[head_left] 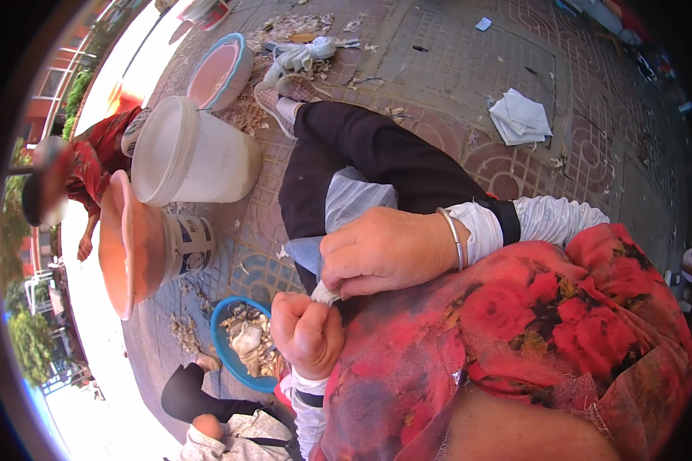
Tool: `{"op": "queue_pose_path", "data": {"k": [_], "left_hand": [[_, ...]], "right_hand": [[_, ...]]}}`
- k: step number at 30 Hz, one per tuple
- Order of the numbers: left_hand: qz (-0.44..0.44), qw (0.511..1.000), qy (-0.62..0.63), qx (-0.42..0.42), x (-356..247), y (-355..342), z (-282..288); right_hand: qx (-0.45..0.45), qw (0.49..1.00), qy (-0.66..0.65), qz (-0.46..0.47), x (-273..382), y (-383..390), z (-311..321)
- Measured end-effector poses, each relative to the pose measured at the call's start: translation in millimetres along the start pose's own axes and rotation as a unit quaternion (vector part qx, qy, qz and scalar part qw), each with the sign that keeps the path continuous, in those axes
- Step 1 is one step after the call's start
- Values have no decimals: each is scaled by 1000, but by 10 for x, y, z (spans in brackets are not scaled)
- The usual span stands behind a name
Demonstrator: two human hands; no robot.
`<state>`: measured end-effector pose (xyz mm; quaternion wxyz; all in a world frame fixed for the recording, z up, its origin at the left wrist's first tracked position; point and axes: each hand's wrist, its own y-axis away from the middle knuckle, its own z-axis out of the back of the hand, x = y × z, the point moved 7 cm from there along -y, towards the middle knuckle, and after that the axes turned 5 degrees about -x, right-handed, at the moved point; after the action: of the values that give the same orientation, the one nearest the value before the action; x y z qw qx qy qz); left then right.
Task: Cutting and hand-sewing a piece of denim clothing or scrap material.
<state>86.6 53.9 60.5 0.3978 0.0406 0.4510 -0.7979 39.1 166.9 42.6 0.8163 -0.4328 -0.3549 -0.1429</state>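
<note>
Probably light, pliant and easily torn, the small off-white piece (325, 295), above and right of the blue plastic basin (218, 346) in view, suits a gentle fingertip hold at its ends, where right hand (388, 250) and curled left hand (307, 334) pinch it.

A white bucket (231, 165) is standing on patterned paving (584, 146) beside an orange basin (119, 253), which is resting on a printed pail (188, 244). Behind them, a person in red (104, 157) is bending forward, while a pink basin (217, 75) with a pale blue rim is sitting near a white bundle (304, 55). White sheets (520, 117) are lying at upper right, near a ground cover (469, 58). Trees (28, 353) are lining the far left.
</note>
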Motion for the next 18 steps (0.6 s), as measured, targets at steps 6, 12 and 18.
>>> {"op": "queue_pose_path", "data": {"k": [6,12,18], "left_hand": [[5,1000,9,-2,-10,0,-10],[23,1000,20,-4,17,-5,-9],[37,999,21,-5,49,-13,-17]], "right_hand": [[-19,999,41,-11,19,-7,-49],[-55,995,88,-3,43,-26,-22],[-56,991,112,44,68,-44,-27]]}}
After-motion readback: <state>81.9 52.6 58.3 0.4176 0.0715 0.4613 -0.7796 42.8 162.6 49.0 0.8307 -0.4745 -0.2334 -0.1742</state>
